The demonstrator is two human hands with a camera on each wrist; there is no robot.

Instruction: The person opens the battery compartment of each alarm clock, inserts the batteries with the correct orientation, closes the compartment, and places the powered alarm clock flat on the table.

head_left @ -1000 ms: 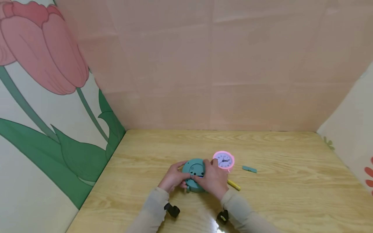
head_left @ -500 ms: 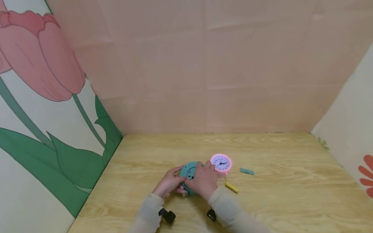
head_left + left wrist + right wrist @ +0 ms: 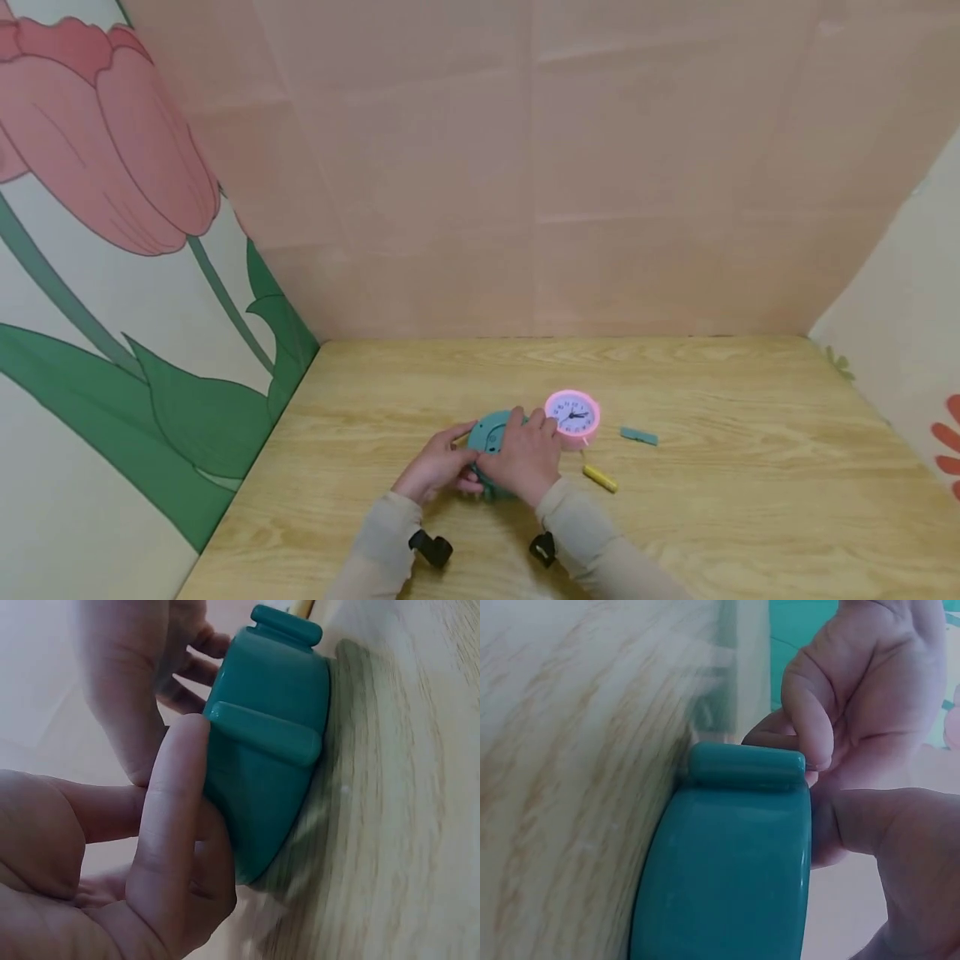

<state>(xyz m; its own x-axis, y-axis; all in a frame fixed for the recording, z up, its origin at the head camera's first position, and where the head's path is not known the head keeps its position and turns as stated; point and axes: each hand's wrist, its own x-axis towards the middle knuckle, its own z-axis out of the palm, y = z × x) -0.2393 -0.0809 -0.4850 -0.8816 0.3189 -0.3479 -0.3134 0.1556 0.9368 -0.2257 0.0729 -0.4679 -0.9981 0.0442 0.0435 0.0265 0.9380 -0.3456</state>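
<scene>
A teal round alarm clock lies with its back turned up on the table. My left hand holds its near left edge, thumb on the back and fingers curled below the rim. Across the right part of the back lies my right hand, thumb pressing near the middle and fingers reaching to the far edge. That hand covers most of the recess; two small dark knobs show beside the thumb. Stubby feet stick out of the clock's side in the left wrist view. In the right wrist view the right thumb pushes against the back.
Just right of my right fingers stands a pink alarm clock, dial up. A yellow battery-like cylinder lies nearer me, and a flat teal strip farther right. Walls border the wooden table at the back and sides.
My right hand has shifted left and flattened over the clock's back, hiding the recess and a blue bit that showed there a second ago. The left hand keeps its hold.
</scene>
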